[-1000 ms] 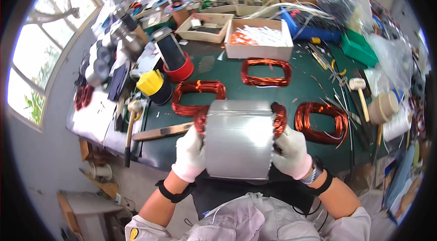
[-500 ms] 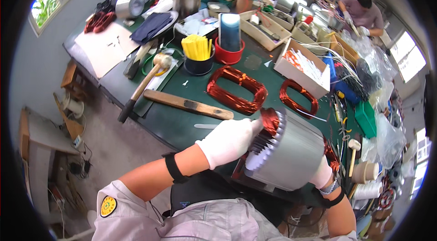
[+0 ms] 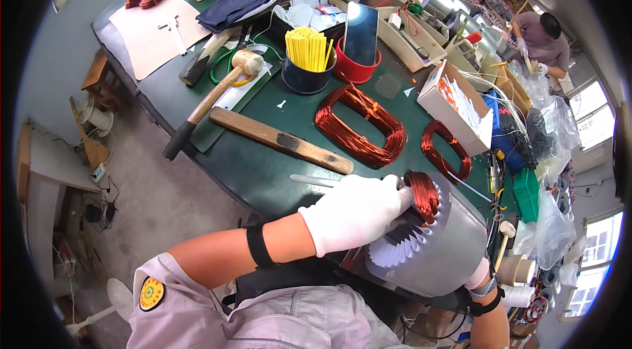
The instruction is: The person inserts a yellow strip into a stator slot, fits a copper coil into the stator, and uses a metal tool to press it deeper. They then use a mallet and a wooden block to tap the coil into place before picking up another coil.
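A grey cylindrical motor stator (image 3: 454, 243) stands tilted at the near edge of the green table. White slot liners (image 3: 400, 250) ring its end facing left. A red-brown copper wire coil (image 3: 423, 196) bulges from the far side of that opening. My left hand (image 3: 355, 214), in a white glove, has its fingers closed at this coil's edge; the fingertips are partly hidden. My right hand (image 3: 478, 275), gloved too, is against the stator's right end, with its fingers out of sight behind the housing.
Two oval copper coils, one larger (image 3: 336, 128) and one smaller (image 3: 426, 145), lie beyond the stator. A wooden bar (image 3: 283, 141), a mallet (image 3: 214, 95), a cup of yellow strips (image 3: 307, 62) and a red bowl holding a phone (image 3: 359, 71) are nearby. Another person (image 3: 543, 39) works at the far right.
The view has shifted, so the table things sit differently. The stator's lined opening now shows more fully. My left hand stays at the coil, and my right hand is more hidden.
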A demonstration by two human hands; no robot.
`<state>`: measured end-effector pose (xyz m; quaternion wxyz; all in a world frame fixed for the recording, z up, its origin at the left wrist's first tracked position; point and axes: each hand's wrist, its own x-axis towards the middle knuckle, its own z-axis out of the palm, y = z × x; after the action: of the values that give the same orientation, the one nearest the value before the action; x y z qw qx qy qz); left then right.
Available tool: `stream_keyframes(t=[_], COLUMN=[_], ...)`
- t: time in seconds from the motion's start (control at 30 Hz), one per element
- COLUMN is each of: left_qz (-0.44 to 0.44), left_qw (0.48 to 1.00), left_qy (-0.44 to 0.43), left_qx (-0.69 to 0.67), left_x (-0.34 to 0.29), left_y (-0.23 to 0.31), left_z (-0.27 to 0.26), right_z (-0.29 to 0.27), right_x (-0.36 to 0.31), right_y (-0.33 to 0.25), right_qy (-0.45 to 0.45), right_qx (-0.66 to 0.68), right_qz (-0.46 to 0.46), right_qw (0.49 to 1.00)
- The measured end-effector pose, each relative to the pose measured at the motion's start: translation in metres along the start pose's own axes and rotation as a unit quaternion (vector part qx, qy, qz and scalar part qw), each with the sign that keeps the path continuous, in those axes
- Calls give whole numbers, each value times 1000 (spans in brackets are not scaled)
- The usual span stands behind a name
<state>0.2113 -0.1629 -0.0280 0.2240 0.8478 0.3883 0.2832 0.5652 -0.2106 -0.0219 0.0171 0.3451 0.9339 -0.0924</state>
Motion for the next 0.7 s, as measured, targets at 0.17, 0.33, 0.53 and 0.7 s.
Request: stream_keyframes(t=[0.17, 0.33, 0.53, 0.7], left_qz=[-44, -44, 31, 28], left_qw=[994, 991, 993, 995], left_qy=[86, 119, 96, 74], left_qx=[44, 29, 54, 61], left_x=[12, 13, 7, 0], left_y=[16, 10, 1, 4], left_z=[12, 20, 10, 3], right_z=[-3, -3, -14, -11], right_x=[-3, 11, 43, 41], right_y=[1, -3, -13, -13], right_qy=[7, 70, 116, 138], right_qx=[-41, 49, 105, 114], right_qz=[-3, 53, 22, 24], right_qw=[999, 995, 987, 984])
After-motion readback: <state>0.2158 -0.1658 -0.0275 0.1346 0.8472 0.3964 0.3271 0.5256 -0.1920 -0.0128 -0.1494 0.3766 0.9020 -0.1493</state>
